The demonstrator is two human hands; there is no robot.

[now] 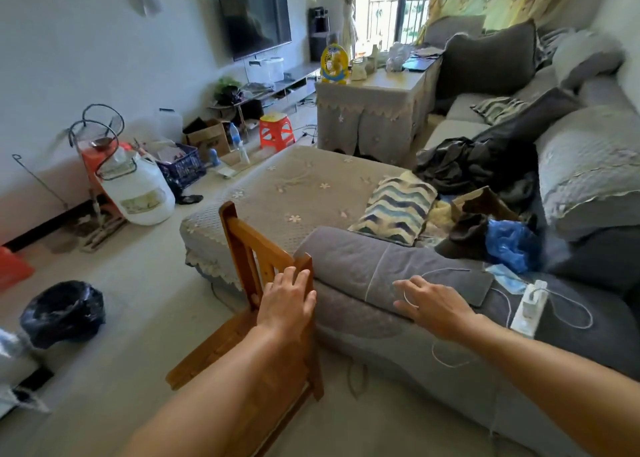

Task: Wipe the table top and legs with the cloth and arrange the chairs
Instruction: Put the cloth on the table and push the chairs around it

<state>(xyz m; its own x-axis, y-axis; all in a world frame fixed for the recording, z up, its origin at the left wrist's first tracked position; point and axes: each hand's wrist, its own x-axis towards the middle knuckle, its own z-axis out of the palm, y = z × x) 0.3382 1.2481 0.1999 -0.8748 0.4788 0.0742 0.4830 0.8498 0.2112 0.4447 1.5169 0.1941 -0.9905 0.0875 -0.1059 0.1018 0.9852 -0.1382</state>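
A wooden chair (242, 248) stands tilted on the floor beside the grey sofa arm (363, 259). My left hand (287, 300) lies on the top rail of its backrest near the right post, fingers spread and touching the wood. My right hand (433, 304) hovers just over the sofa arm with its fingers apart, holding nothing. No cloth is in view. A table (374, 85) with a lace-edged cover stands far back by the window.
A black-bagged bin (62, 312) sits on the floor at left. A white jug (138, 193) and crates line the wall. A power strip (528, 306) with a white cord lies on the sofa arm. An orange stool (276, 130) stands near the covered table.
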